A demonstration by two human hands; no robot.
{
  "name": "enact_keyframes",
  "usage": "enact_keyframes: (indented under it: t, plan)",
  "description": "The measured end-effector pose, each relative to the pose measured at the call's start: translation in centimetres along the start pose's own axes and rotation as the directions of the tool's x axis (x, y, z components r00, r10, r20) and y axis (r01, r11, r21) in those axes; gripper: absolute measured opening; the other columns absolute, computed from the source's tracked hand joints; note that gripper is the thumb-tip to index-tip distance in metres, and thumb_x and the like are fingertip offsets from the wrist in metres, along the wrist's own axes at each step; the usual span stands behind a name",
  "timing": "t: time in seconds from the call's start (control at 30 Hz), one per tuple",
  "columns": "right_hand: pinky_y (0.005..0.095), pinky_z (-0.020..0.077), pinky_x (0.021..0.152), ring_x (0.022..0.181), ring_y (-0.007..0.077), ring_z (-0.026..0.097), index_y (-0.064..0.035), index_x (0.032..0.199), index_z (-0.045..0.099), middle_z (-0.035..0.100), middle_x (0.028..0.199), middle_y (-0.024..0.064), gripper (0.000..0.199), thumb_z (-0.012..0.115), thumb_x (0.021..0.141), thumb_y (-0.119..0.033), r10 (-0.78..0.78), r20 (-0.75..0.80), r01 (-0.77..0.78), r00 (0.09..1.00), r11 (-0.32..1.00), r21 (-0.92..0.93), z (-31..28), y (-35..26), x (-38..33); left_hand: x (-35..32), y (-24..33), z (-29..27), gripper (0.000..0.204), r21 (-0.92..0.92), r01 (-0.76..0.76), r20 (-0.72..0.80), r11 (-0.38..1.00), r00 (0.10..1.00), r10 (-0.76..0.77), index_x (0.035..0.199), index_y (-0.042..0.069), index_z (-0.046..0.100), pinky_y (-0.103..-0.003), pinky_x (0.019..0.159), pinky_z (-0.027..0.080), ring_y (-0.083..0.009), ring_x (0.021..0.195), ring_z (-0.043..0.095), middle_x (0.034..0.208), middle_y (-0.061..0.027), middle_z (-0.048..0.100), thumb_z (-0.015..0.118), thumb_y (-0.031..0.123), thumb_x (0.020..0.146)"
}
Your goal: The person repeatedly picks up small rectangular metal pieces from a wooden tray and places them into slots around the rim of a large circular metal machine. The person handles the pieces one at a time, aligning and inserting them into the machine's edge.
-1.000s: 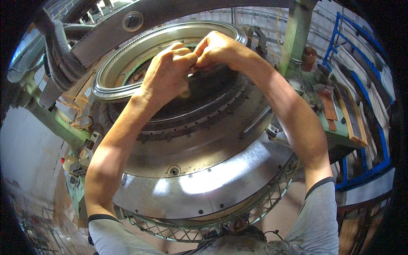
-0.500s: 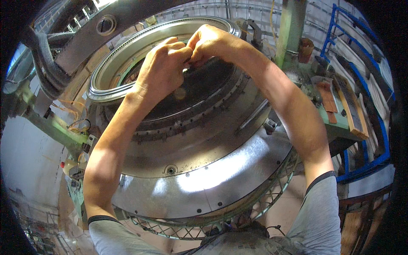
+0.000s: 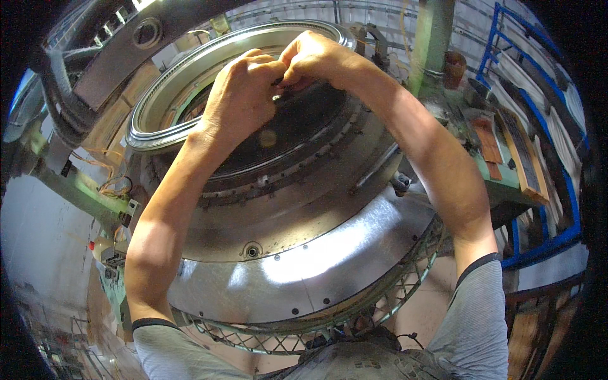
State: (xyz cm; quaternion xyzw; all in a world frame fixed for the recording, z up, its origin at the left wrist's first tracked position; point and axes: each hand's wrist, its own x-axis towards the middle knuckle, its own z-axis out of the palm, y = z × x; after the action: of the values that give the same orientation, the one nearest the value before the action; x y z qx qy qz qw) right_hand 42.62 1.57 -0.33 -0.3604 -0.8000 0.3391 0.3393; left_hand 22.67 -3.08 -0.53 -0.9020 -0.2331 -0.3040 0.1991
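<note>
Here, the metal ring (image 3: 158, 135) curves behind left hand (image 3: 242, 92) and right hand (image 3: 315, 60).

A wide fisheye camera worn on the head looks down and forward over the wearer's torso (image 3: 361, 361), which lies close below the lens at six o'clock. The grey sleeves (image 3: 475, 310) enter near seven and four o'clock; the hands (image 3: 244, 95), at eleven to twelve, sit farther out. The round metal machine (image 3: 278, 228) is seen obliquely from above, mid-view (the blue rack (image 3: 538, 130) near three o'clock bends along the dark rim).
</note>
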Motion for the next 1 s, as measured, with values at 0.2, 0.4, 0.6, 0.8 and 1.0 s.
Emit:
enact_keyframes:
  t: [0.2, 0.4, 0.6, 0.8, 1.0]
  plan:
    - [0.0273, 0.0585, 0.067, 0.069, 0.0149, 0.071, 0.0035, 0.091, 0.078, 0.075, 0.081, 0.0094, 0.020, 0.073, 0.074, -0.005, -0.054, -0.053, 0.054, 0.997, 0.999, -0.005, 0.3, 0.0, -0.4, -0.2, 0.0, 0.0, 0.018, 0.027, 0.031, -0.017, 0.999, 0.999, -0.030, 0.092, 0.002, 0.071, -0.046, 0.089, 0.055, -0.0361, 0.099, 0.066, 0.092, -0.0142, 0.069, 0.071, 0.000, 0.074]
    - [0.0272, 0.0584, 0.066, 0.068, 0.0142, 0.070, 0.0026, 0.089, 0.078, 0.074, 0.078, 0.0092, 0.018, 0.073, 0.073, -0.004, -0.012, -0.119, 0.004, 0.993, 0.998, -0.062, 0.7, -0.3, -0.5, 0.1, 0.3, 0.7, 0.018, -0.023, 0.026, -0.050, 0.999, 0.998, -0.027, 0.090, 0.002, 0.071, -0.045, 0.088, 0.055, -0.0359, 0.097, 0.066, 0.090, -0.0146, 0.068, 0.070, 0.000, 0.073]
    - [0.0272, 0.0587, 0.065, 0.068, 0.0133, 0.071, 0.0053, 0.094, 0.078, 0.075, 0.080, 0.0096, 0.021, 0.072, 0.075, -0.003, -0.059, -0.163, 0.041, 0.985, 0.993, -0.109, 0.6, -0.2, -0.7, 0.0, 0.2, 0.8, 0.017, 0.014, 0.052, -0.026, 0.999, 0.998, -0.052, 0.090, 0.002, 0.071, -0.045, 0.086, 0.055, -0.0357, 0.097, 0.066, 0.090, -0.0142, 0.068, 0.071, 0.000, 0.073]
    - [0.0355, 0.0586, 0.077, 0.080, 0.0219, 0.076, -0.0048, 0.092, 0.080, 0.078, 0.085, 0.0152, 0.017, 0.075, 0.078, -0.012, -0.361, -0.338, 0.254, 0.869, 0.912, -0.321, 2.0, 0.5, -3.4, -0.6, -0.1, 1.0, 0.019, 0.049, 0.066, -0.063, 0.997, 0.996, -0.063, 0.093, 0.001, 0.070, -0.044, 0.083, 0.055, -0.0346, 0.092, 0.067, 0.087, -0.0135, 0.068, 0.074, 0.002, 0.074]
    - [0.0357, 0.0572, 0.090, 0.098, 0.0235, 0.072, -0.0065, 0.102, 0.079, 0.078, 0.101, 0.0082, 0.024, 0.085, 0.081, -0.016, -0.621, -0.250, 0.397, 0.743, 0.709, -0.583, 4.9, 0.8, -4.8, -4.9, 0.6, -1.1, 0.029, -0.233, 0.250, -0.271, 0.940, 0.912, -0.309, 0.110, 0.004, 0.075, -0.036, 0.078, 0.059, -0.0256, 0.086, 0.074, 0.093, -0.0112, 0.074, 0.080, 0.000, 0.081]
